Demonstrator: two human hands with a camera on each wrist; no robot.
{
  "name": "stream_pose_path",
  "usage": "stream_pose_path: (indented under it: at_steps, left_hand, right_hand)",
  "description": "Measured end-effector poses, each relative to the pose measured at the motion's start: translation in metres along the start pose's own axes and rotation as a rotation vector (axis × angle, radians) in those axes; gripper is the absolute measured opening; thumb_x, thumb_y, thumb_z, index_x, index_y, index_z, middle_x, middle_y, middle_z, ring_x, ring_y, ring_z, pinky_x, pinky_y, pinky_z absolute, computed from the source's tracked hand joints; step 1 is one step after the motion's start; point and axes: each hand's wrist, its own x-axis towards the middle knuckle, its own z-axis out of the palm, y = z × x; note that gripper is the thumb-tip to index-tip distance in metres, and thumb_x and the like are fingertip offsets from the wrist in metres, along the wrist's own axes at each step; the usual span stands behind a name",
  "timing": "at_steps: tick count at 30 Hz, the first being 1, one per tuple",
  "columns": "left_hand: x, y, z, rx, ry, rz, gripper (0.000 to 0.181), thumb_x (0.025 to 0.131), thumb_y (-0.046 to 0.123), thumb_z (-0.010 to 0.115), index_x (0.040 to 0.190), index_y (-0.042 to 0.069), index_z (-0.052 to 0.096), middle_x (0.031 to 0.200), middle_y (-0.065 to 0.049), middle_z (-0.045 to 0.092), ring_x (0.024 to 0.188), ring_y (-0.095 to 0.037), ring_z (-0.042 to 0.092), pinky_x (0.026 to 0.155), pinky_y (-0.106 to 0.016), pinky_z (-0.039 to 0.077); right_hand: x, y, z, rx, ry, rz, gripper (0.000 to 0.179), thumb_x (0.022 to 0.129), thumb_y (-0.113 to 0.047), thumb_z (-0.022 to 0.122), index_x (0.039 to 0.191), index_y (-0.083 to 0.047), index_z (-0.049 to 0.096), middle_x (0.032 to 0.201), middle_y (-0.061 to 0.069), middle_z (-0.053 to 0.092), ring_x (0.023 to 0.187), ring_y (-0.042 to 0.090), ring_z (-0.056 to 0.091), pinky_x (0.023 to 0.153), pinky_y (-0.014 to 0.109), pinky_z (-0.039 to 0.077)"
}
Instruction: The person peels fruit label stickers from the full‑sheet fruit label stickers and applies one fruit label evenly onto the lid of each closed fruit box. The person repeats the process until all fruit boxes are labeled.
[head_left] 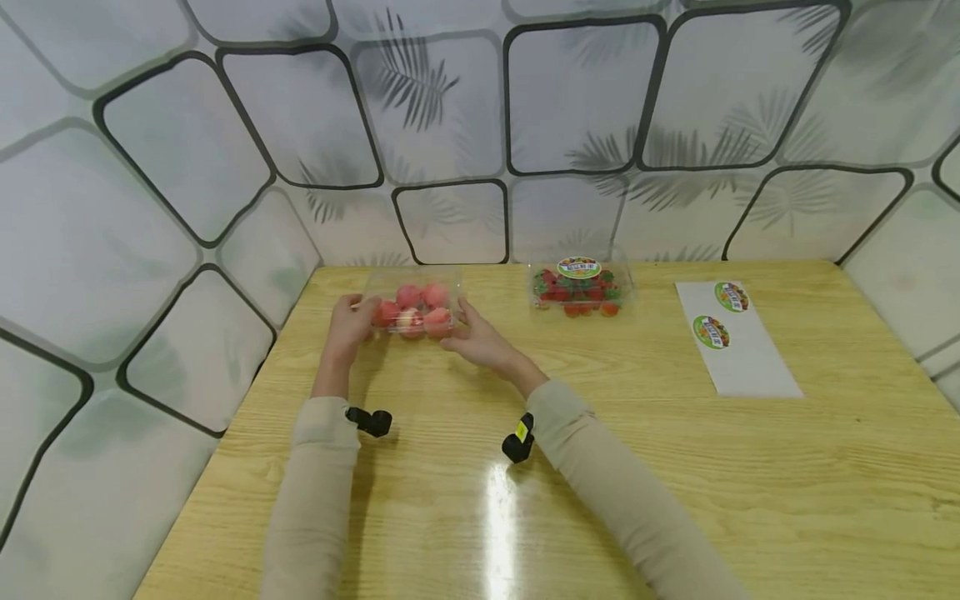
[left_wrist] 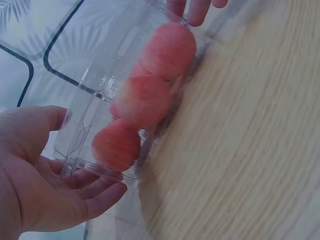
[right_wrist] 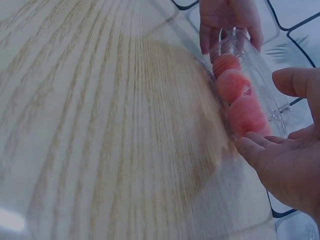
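Note:
A clear plastic fruit box [head_left: 414, 304] with several round, pinkish-red peaches [left_wrist: 145, 100] inside is at the back left of the table, held between both hands. My left hand [head_left: 352, 322] grips its left end, and the left wrist view has the thumb on the lid side and the fingers curled under the lower edge. At the opposite end, my right hand [head_left: 483, 337] holds the box. In the right wrist view the fingers [right_wrist: 255, 145] touch its end low down, while the thumb overlaps the lid side.
Right of the peaches stands another clear box [head_left: 581, 287] of strawberries, with an oval label [head_left: 579, 267] on its lid. A white sheet [head_left: 750, 367] bearing two oval stickers lies farther right on the wooden table [head_left: 450, 517]. A patterned wall [head_left: 450, 125] rises behind the table.

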Motion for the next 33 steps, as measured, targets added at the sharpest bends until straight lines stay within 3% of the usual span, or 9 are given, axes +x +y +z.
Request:
stream_pose_path:
  at_steps: [5,10,21,27,33]
  left_hand:
    - [-0.007,0.003,-0.001,-0.027,-0.029,-0.019,0.070,0.101,0.034,0.049,0.152,-0.005,0.022,0.148,-0.029,0.036,0.118,-0.033,0.051,0.100,-0.045,0.045]
    - [-0.013,0.006,0.000,-0.066,-0.024,-0.027,0.072,0.100,0.034,0.050,0.153,-0.004,0.019,0.149,-0.028,0.034,0.129,-0.035,0.046,0.105,-0.048,0.044]
    - [-0.028,0.006,0.005,-0.054,0.022,-0.029,0.070,0.100,0.033,0.052,0.151,-0.004,0.023,0.144,-0.027,0.038,0.121,-0.031,0.047,0.099,-0.046,0.046]
    - [-0.038,0.008,0.004,0.016,0.046,0.026,0.061,0.104,0.037,0.044,0.143,-0.009,0.033,0.127,-0.025,0.051,0.095,-0.018,0.055,0.076,-0.025,0.048]
    - [-0.046,0.011,0.002,-0.056,0.049,0.026,0.055,0.106,0.037,0.037,0.134,-0.011,0.037,0.106,-0.017,0.054,0.077,-0.006,0.056,0.071,-0.019,0.049]
  right_hand:
    - [-0.003,-0.003,-0.001,-0.018,0.007,-0.004,0.087,0.099,-0.010,0.059,0.160,-0.011,-0.003,0.164,0.016,0.016,0.145,0.034,0.033,0.111,0.045,0.039]
    - [-0.007,-0.006,-0.001,-0.039,0.006,-0.025,0.089,0.098,-0.010,0.060,0.160,-0.010,-0.004,0.164,0.018,0.015,0.146,0.035,0.029,0.112,0.047,0.037]
    - [-0.016,-0.004,-0.003,-0.114,0.017,-0.053,0.093,0.096,-0.018,0.064,0.160,-0.011,-0.003,0.163,0.018,0.016,0.149,0.035,0.023,0.115,0.048,0.032]
    - [-0.023,-0.001,-0.008,-0.151,0.016,-0.081,0.090,0.095,-0.017,0.065,0.160,-0.010,0.003,0.162,0.019,0.018,0.148,0.034,0.025,0.117,0.047,0.030]
    - [-0.034,0.001,-0.015,-0.144,-0.010,-0.093,0.087,0.096,-0.018,0.064,0.160,-0.010,0.006,0.162,0.019,0.019,0.148,0.034,0.024,0.116,0.048,0.031]
